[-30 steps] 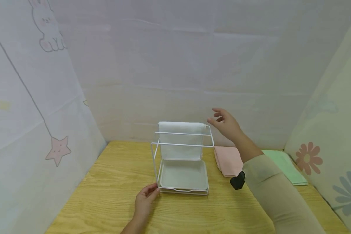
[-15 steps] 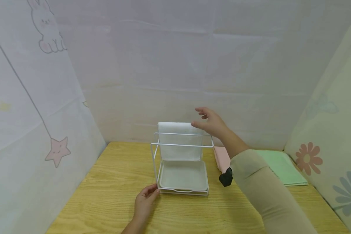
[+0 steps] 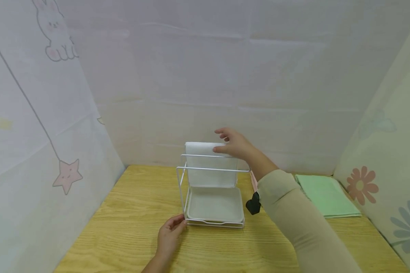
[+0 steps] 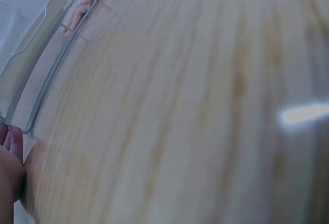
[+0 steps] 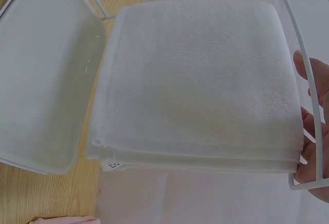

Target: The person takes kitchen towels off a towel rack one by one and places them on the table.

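Observation:
A white wire rack (image 3: 213, 169) stands on the wooden table with a pale shallow tray (image 3: 214, 204) in its base. Draped over its rear top bar is a folded white towel (image 3: 212, 178). My left hand (image 3: 168, 236) pinches the rack's lower front left corner between thumb and fingers. At the towel's top edge is my right hand (image 3: 237, 146), its thumb in front and its fingers spread behind, loosely bent. In the right wrist view, the towel (image 5: 200, 85) hangs in layers, with the hand's fingertips beside its top edge. Whether they touch it is unclear.
A folded green cloth (image 3: 329, 197) lies at the table's right side. Part of a pink cloth (image 3: 254, 182) shows behind the right forearm. A black device (image 3: 253, 204) sits at the right wrist. Printed fabric walls (image 3: 191, 76) rise behind and at both sides.
My right hand has moved left from the rack's rear right corner along the towel's top edge. Its forearm now covers most of the pink cloth. The left hand stays put.

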The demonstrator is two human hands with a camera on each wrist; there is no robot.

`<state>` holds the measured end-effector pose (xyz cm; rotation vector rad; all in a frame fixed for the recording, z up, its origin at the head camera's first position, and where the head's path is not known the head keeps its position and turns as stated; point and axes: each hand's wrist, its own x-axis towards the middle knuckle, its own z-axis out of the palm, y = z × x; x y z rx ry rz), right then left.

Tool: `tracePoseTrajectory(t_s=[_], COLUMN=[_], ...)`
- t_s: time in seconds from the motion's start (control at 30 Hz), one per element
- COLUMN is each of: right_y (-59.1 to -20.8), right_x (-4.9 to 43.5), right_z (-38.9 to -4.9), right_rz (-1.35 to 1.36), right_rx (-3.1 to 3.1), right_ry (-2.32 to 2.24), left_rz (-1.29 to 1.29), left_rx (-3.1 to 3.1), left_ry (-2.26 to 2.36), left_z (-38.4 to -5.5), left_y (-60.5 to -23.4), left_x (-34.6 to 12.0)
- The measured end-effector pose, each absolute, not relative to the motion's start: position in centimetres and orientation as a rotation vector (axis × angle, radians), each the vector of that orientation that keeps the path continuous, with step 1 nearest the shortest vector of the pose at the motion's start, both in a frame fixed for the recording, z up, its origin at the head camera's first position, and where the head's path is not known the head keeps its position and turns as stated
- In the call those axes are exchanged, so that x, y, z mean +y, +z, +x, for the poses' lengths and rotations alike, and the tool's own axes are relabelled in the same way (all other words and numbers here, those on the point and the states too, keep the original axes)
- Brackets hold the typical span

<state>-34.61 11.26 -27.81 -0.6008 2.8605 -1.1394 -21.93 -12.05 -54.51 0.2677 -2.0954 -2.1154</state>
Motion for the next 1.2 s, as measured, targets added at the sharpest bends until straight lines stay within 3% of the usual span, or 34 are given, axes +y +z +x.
tracePoseTrajectory(t_s=[0.77, 1.2], right_y=[-28.0, -28.2], right_x=[10.1, 10.3], right_z=[-35.5, -35.1], right_rz=[-0.539, -0.511], right_rx=[2.919, 2.881], right_ry=[-0.915, -1.096], left_rz=[0.283, 0.277], left_rx=[-2.108, -2.120], left_ry=[-2.084, -2.086], left_z=[-22.0, -21.9], left_y=[-54.5, -54.6], left_x=[-12.0, -12.1])
